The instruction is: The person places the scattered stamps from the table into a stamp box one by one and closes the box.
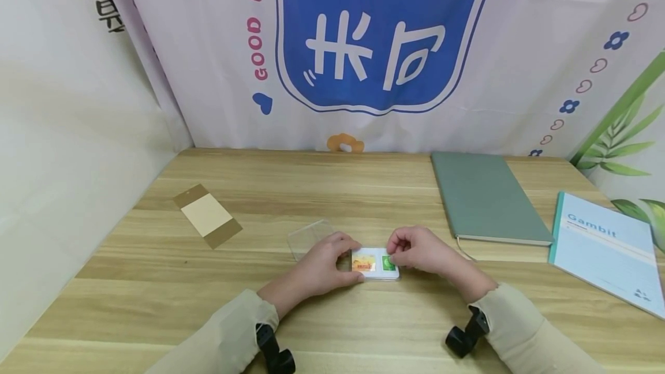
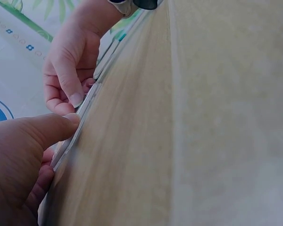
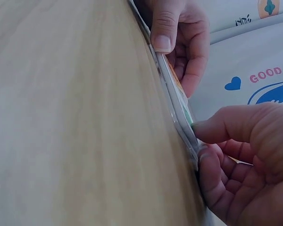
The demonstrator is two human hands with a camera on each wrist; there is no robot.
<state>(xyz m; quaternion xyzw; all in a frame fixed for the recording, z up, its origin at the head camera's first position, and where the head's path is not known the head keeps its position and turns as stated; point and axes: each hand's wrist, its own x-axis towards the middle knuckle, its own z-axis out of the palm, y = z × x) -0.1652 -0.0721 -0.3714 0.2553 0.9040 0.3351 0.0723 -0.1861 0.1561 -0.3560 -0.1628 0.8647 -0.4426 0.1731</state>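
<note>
A small white card (image 1: 371,273) lies on a clear tray-like base on the table, with an orange-yellow stamp-like picture (image 1: 363,262) and a green one (image 1: 387,263) on its face. My left hand (image 1: 324,264) holds the card's left end between thumb and fingers. At the other end, my right hand (image 1: 423,251) has its fingers curled and pinches the card's edge beside the green picture. In the right wrist view, the right thumb (image 3: 221,126) lies on the card's upper face, with a finger at its edge. A clear plastic lid (image 1: 306,238) lies partly behind the left hand.
A brown card with a cream middle (image 1: 206,215) lies at the left of the wooden table (image 1: 322,183). To the right are a green-grey notebook (image 1: 488,198) and a light blue booklet marked Gambit (image 1: 608,253). A printed curtain (image 1: 208,62) hangs behind the table.
</note>
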